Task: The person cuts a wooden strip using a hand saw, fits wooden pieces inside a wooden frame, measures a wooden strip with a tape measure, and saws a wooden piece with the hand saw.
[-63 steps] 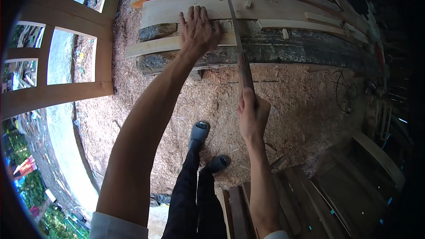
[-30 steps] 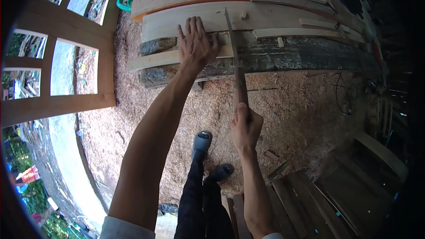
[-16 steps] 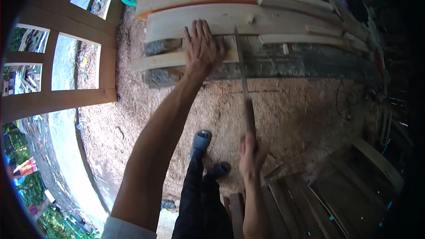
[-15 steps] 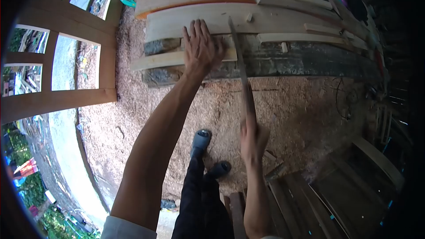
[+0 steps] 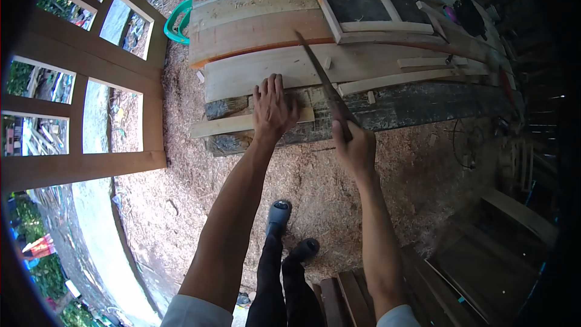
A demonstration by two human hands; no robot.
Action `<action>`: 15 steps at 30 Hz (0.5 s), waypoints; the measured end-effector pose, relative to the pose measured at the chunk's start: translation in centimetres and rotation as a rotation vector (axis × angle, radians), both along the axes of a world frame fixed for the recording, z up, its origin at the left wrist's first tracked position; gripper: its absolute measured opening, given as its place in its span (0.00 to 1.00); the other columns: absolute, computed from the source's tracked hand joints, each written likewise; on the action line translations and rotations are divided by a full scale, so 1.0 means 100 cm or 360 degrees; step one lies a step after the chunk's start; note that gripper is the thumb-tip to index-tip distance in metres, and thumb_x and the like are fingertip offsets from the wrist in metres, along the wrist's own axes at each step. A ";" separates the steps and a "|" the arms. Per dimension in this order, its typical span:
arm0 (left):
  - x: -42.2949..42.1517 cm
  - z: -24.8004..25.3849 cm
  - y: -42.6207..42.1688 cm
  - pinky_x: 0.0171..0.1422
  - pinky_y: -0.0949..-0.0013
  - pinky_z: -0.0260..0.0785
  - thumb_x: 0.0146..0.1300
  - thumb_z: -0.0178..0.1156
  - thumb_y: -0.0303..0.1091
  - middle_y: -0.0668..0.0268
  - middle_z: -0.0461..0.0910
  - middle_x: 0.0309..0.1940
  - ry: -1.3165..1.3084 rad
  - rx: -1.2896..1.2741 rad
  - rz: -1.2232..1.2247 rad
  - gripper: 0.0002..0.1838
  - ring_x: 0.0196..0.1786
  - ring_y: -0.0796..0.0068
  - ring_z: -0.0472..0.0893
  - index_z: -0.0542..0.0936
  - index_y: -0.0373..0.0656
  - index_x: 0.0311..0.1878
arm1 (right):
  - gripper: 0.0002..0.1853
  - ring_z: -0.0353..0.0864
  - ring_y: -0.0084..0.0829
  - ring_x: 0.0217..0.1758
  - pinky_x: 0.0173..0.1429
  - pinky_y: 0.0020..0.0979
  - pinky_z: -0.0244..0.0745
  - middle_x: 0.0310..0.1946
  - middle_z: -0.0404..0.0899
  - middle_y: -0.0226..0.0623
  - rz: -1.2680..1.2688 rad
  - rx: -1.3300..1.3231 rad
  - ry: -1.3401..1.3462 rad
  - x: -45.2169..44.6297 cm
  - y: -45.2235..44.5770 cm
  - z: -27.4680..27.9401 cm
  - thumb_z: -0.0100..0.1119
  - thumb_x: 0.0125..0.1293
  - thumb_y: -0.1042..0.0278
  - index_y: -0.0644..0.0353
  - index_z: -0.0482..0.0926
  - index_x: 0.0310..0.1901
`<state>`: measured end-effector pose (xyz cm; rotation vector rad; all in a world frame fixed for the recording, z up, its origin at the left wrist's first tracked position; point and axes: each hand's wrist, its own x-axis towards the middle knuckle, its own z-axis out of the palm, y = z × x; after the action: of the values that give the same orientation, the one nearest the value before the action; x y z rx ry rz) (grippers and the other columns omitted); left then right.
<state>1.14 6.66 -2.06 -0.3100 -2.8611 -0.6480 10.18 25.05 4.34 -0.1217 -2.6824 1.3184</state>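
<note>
At upper centre you have: left hand (image 5: 275, 111) spread over a pale narrow wooden strip (image 5: 225, 125), presumably steadying it on the dark weathered timber (image 5: 417, 105); right hand (image 5: 357, 146) wrapped round a long tapered metal handsaw (image 5: 316, 64).

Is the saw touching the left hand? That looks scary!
Apart. The head view shows a gap between the saw and the left hand, with the strip's end visible between them.

palm-down left hand (image 5: 275, 112), right fist (image 5: 358, 145)
</note>
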 end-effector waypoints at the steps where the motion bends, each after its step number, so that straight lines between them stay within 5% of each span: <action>1: 0.000 0.001 0.000 0.73 0.46 0.50 0.59 0.53 0.44 0.49 0.65 0.62 0.0014 0.0015 -0.0004 0.33 0.66 0.51 0.64 0.63 0.31 0.63 | 0.22 0.72 0.29 0.18 0.24 0.33 0.62 0.13 0.70 0.32 0.0147 0.0306 0.0090 -0.009 0.005 -0.003 0.52 0.70 0.53 0.60 0.74 0.22; 3: -0.001 0.004 0.000 0.72 0.47 0.51 0.58 0.54 0.43 0.50 0.66 0.61 -0.0039 0.0051 -0.0029 0.32 0.66 0.52 0.64 0.64 0.33 0.62 | 0.20 0.76 0.35 0.22 0.29 0.37 0.67 0.17 0.73 0.36 0.0277 0.0652 0.0198 -0.020 0.014 -0.008 0.53 0.70 0.54 0.60 0.75 0.26; 5: -0.002 0.004 0.000 0.72 0.48 0.52 0.58 0.55 0.43 0.51 0.66 0.61 -0.0064 0.0070 -0.0023 0.33 0.65 0.52 0.64 0.64 0.33 0.62 | 0.14 0.77 0.39 0.35 0.51 0.42 0.68 0.27 0.78 0.41 0.0312 0.1072 0.0324 -0.021 0.012 -0.018 0.56 0.68 0.57 0.60 0.77 0.33; 6: -0.002 0.003 -0.001 0.72 0.49 0.53 0.57 0.56 0.43 0.51 0.67 0.61 -0.0072 0.0062 -0.0037 0.33 0.65 0.52 0.65 0.64 0.33 0.62 | 0.13 0.74 0.39 0.43 0.59 0.43 0.62 0.33 0.76 0.43 0.0264 0.1075 0.0042 -0.019 0.012 -0.023 0.57 0.67 0.58 0.61 0.76 0.36; 15: 0.005 0.008 -0.023 0.70 0.51 0.52 0.51 0.64 0.50 0.50 0.68 0.55 -0.0153 0.0440 -0.0271 0.38 0.61 0.49 0.66 0.65 0.33 0.58 | 0.19 0.69 0.44 0.55 0.62 0.45 0.63 0.51 0.70 0.47 -0.0170 0.1162 -0.0019 -0.001 -0.033 0.015 0.59 0.64 0.66 0.63 0.70 0.55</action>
<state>1.62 4.32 -1.23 -0.4928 -2.8039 -1.1046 10.07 21.72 5.87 -0.1782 -2.9206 0.2555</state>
